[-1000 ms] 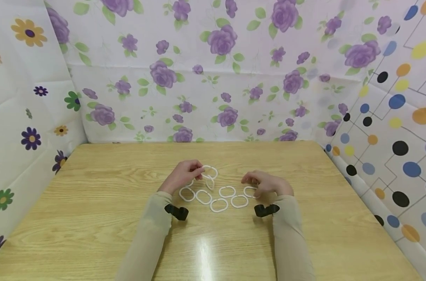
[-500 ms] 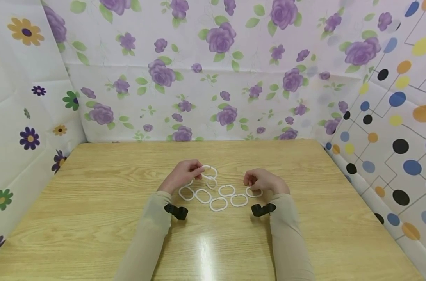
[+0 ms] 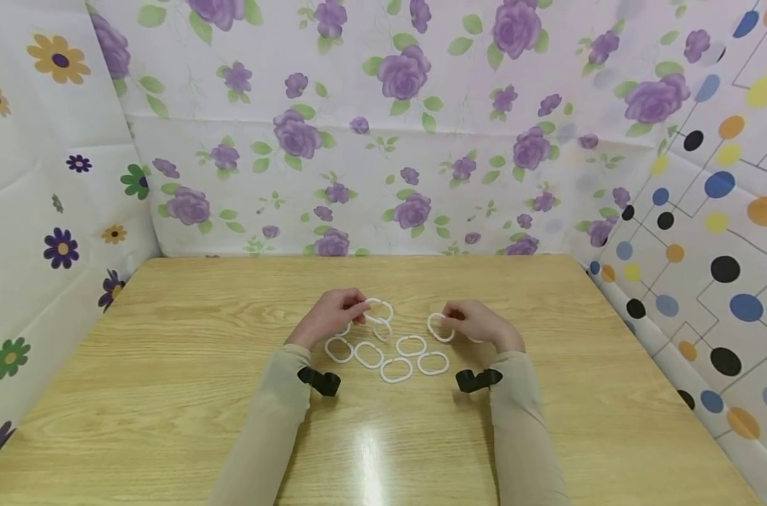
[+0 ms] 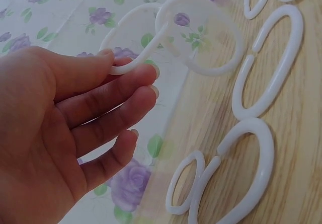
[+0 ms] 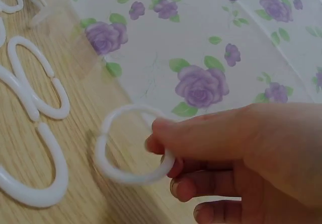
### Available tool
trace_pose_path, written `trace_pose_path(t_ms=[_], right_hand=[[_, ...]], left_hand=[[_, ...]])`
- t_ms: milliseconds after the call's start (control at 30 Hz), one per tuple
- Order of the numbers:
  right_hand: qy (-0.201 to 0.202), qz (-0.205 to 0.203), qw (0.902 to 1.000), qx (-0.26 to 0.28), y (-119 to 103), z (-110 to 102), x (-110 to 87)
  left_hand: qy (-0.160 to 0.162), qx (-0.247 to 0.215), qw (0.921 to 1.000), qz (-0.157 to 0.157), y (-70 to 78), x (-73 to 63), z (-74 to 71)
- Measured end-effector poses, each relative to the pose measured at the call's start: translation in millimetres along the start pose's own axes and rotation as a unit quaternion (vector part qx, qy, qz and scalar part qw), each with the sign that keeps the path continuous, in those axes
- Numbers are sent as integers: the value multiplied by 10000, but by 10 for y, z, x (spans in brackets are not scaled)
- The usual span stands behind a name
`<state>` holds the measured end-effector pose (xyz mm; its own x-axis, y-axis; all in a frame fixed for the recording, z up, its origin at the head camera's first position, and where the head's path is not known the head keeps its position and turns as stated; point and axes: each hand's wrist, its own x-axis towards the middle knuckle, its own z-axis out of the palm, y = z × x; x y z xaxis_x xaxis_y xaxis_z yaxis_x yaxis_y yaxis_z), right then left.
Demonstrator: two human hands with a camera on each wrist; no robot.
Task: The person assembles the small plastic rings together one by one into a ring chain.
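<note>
My left hand pinches a white oval plastic ring between thumb and index finger, its other fingers loosely bent. Linked through that ring, a second white ring hangs above the table. On the right, my right hand pinches another white ring by its side, raised over the wood. Between and in front of the hands lie several more such rings, among them one ring nearest the front. Small gaps show in the ovals. Part of one ring shows behind the left hand, and a sliver of white beneath the right.
The wooden table reaches back to a flower-printed cloth. A dotted cloth borders it on the right, another flowered cloth on the left. Black devices sit on both wrists.
My right hand has picked up a ring from the right side of the group and now holds it upright, slightly raised. The left hand stays in place, holding its linked pair.
</note>
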<state>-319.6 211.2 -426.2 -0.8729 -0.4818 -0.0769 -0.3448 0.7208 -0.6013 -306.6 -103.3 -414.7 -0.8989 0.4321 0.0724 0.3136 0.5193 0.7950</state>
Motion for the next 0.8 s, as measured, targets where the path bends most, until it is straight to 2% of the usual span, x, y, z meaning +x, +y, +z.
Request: trace_pose_path(t_ms=[233,400,500,800], right_hand=[[543,13,9966,617,-158,-1,36],[824,-77,9938,738,-201,19,76],[965,-79,9913,888,-213,36,96],[1428,-262,9719,1852,-419,62,155]], left_hand=[[-7,-34,10000,11,-11,2,6],[4,-24,10000,6,0,5,4],[15,31,9999,121,11,4,7],[-44,51,9992,396,58,4,16]])
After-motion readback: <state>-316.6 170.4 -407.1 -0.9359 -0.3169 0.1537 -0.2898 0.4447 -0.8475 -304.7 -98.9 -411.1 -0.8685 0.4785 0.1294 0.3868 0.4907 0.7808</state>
